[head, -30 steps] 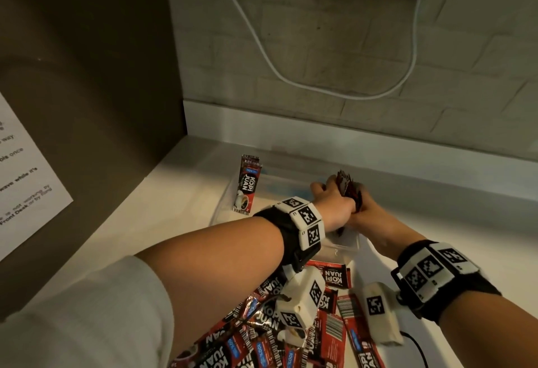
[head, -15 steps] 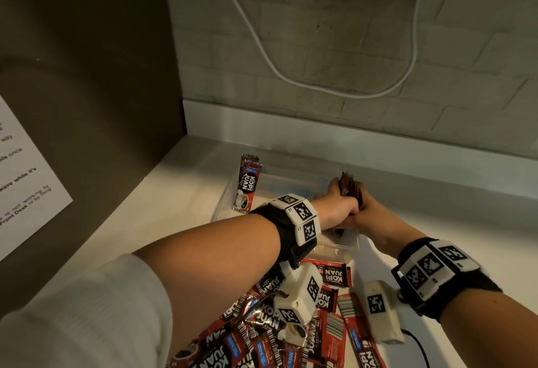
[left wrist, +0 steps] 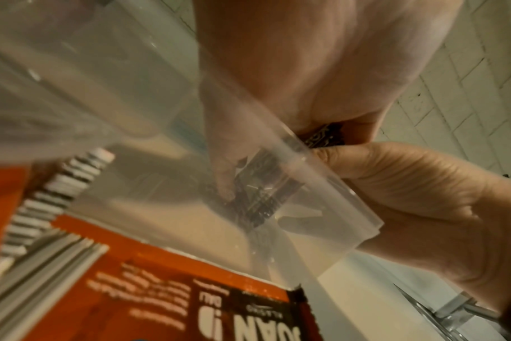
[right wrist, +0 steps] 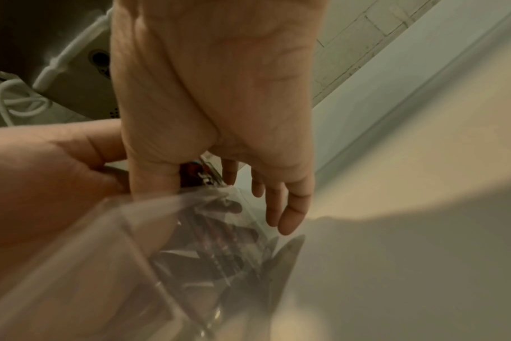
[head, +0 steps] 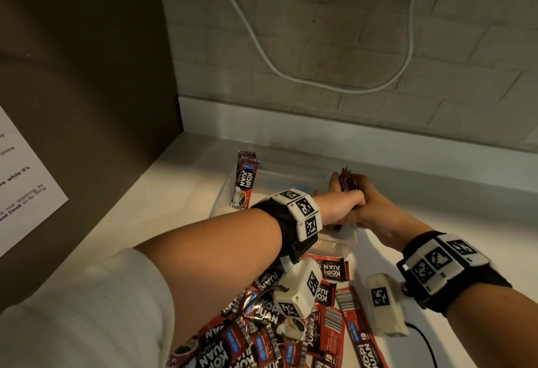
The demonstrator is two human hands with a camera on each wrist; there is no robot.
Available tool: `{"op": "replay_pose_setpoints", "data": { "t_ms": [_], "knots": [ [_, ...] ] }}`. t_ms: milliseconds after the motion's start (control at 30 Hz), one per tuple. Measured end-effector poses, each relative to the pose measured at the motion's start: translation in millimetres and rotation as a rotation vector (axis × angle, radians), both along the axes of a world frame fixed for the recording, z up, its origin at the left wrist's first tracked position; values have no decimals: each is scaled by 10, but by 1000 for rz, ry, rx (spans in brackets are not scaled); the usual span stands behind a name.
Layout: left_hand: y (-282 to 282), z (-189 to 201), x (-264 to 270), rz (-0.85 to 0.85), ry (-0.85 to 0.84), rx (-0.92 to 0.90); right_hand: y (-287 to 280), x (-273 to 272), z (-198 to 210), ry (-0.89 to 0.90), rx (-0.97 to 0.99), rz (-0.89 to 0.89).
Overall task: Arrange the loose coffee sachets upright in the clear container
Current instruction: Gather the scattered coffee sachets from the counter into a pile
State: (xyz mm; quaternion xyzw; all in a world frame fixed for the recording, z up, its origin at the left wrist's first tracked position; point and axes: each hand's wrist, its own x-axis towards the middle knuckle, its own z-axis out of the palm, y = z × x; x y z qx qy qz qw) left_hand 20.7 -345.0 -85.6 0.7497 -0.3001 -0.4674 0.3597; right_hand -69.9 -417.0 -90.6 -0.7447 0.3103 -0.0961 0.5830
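- Nearest me, a loose heap of red-and-black foil coffee sachets [head: 294,335] lies flat on the white bench [head: 174,193], right under both forearms; a dragged wrist could easily sweep some off the edge.
- Just beyond the heap, the clear plastic rectangular container [head: 334,241] sits light and nearly empty, so a sideways push would probably slide or tip it.
- At its right end, the left hand [head: 340,207] and right hand [head: 375,210] meet around a thin bundle of dark red sachets [head: 346,178]. The left hand's fingers [left wrist: 225,182] reach down inside, curled against the bundle; the right thumb pinches it while its other fingers [right wrist: 289,214] hang outside the wall.
- With nothing beside it, the released bundle will likely fan out and topple.
- Farthest, at the left end, a few upright sachets [head: 244,181] lean on the wall; a jolt could fell them.
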Motion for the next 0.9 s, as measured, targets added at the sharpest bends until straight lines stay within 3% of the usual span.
{"op": "replay_pose_setpoints", "data": {
  "t_ms": [267, 500, 633, 800, 900],
  "knots": [
    [112, 56, -35, 30, 21, -42, 29, -25, 23, 24, -9, -14],
    [104, 82, -7, -71, -29, -5, -15, -38, 14, 31, -21, -37],
    [208, 158, 40, -83, -78, -7, 26, -110, 129, 48, -130, -90],
    [763, 446, 236, -149, -432, -74, 222, -364, 430, 50, -415, -138],
    [1327, 592, 402, -194, -668, -122, 489, -489, 597, 77, -580, 44]
  ]
}}
